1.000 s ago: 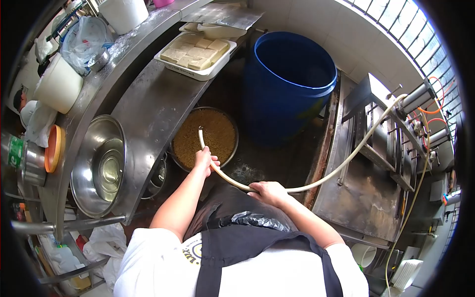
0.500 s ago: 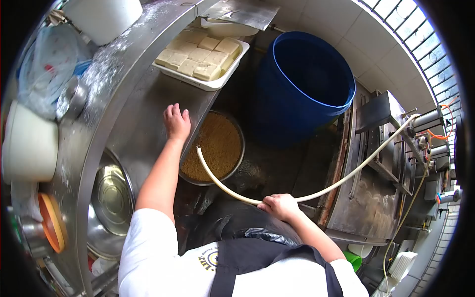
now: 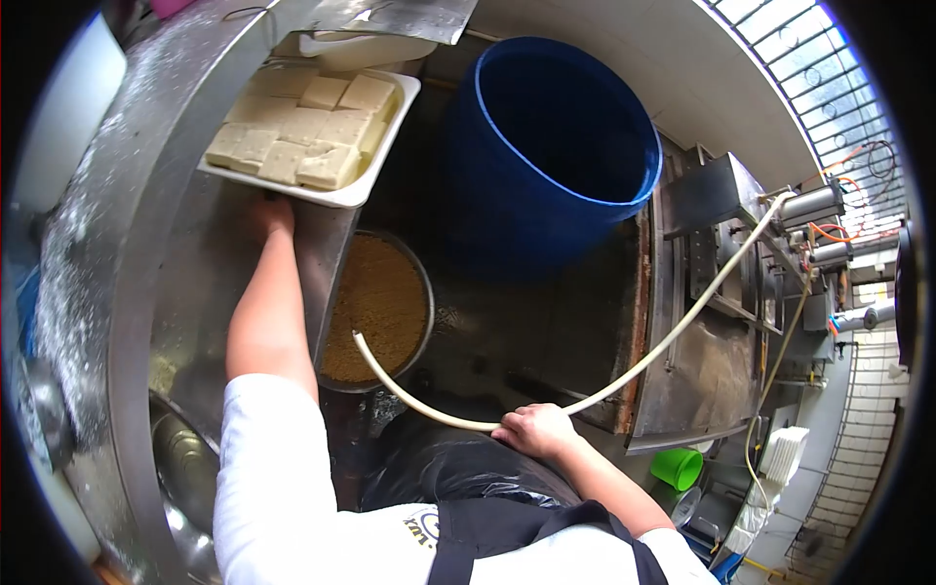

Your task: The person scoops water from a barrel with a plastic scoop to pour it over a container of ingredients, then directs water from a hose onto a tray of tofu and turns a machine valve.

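My right hand (image 3: 534, 429) is closed around a pale flexible hose (image 3: 673, 327). The hose's free end hangs over a round metal basin (image 3: 431, 310) filled with tan, bean-like grains (image 3: 378, 297); no water is seen coming out. My left hand (image 3: 271, 216) is low at the near side of a white plastic tray (image 3: 336, 198), in its shadow. Its fingers are hidden there, so I cannot tell whether they grip the tray or the surface below. Several cream-coloured tofu blocks (image 3: 292, 127) fill the tray, which rests on a steel counter (image 3: 190, 283).
A large blue barrel (image 3: 546, 195) stands beyond the basin. To the right is a steel machine (image 3: 707, 366) with cylinders, where the hose's other end reaches. A floury steel ledge (image 3: 78, 283) runs along the left. A green bucket (image 3: 677, 468) sits low at the right.
My left hand has moved forward from above the counter to the tray's near edge. My right hand keeps its hold on the hose. The view has shifted, with the scene sliding left.
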Motion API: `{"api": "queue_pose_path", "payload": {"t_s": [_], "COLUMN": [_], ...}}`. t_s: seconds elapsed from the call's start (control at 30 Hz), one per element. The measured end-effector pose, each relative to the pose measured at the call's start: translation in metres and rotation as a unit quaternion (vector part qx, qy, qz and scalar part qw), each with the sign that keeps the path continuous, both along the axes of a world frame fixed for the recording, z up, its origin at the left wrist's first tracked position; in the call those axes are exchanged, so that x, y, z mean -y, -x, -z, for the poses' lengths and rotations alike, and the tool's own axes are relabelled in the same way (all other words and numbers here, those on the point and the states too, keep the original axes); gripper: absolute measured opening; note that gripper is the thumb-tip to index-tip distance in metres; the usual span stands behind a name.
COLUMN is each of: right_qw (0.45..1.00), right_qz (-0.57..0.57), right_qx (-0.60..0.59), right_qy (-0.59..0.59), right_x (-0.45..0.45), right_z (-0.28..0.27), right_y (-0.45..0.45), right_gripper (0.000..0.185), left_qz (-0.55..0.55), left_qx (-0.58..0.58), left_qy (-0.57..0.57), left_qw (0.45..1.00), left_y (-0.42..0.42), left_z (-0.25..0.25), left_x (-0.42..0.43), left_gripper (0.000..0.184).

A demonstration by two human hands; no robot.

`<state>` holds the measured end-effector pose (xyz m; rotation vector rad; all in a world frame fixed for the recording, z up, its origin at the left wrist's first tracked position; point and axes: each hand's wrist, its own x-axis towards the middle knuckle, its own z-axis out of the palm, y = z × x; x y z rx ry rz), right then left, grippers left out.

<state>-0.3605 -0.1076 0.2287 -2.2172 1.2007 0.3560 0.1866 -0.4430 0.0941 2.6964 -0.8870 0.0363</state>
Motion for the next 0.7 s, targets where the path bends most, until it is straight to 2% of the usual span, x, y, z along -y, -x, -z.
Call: {"api": "queue_pose_path", "payload": {"t_s": [0.07,0.13,0.27,0.37,0.43,0.47,0.57,0.63,0.67,0.7], "right_qw": [1.000,1.000,1.000,1.000,1.000,1.000,1.000,1.000,0.999,0.999], "right_qz": [0.001,0.006,-0.005,-0.009,-0.012,-0.001,-0.011,-0.017,-0.019,-0.019], "right_qx": [0.007,0.006,-0.006,-0.001,0.001,0.002,0.004,0.012,0.026,0.023], "right_qy": [-0.003,0.000,-0.004,0.000,-0.002,0.004,-0.007,-0.012,-0.007,-0.018], "right_x": [-0.003,-0.004,-0.003,-0.007,-0.008,-0.009,-0.016,-0.020,-0.023,-0.024], "right_z": [0.002,0.000,-0.003,0.000,-0.006,-0.007,-0.006,-0.004,0.000,-0.003], "right_y": [0.002,0.003,0.001,0.001,0.002,0.003,0.010,0.017,0.022,0.025], "right_gripper": [0.049,0.049,0.049,0.049,0.049,0.049,0.047,0.049,0.050,0.051], "left_qz": [0.016,0.019,0.009,0.079,0.228,0.241,0.233,0.253,0.268,0.284], "left_qx": [-0.014,-0.041,0.023,0.011,0.142,0.136,0.097,0.105,0.076,0.092], "left_qy": [0.025,0.043,0.014,0.012,0.075,0.106,0.166,0.202,0.172,0.209], "left_qw": [0.999,0.998,1.000,0.997,0.960,0.955,0.953,0.940,0.945,0.931], "left_y": [-0.019,-0.012,0.008,-0.006,-0.018,-0.014,0.022,0.047,0.061,0.078], "left_z": [0.029,0.018,-0.019,0.003,0.041,0.046,0.028,0.021,0.009,0.006], "left_x": [0.009,0.003,-0.011,-0.022,-0.037,-0.049,-0.098,-0.133,-0.154,-0.172], "left_gripper": [0.046,0.043,0.038,0.030,0.018,0.017,0.015,0.014,0.013,0.011]}}
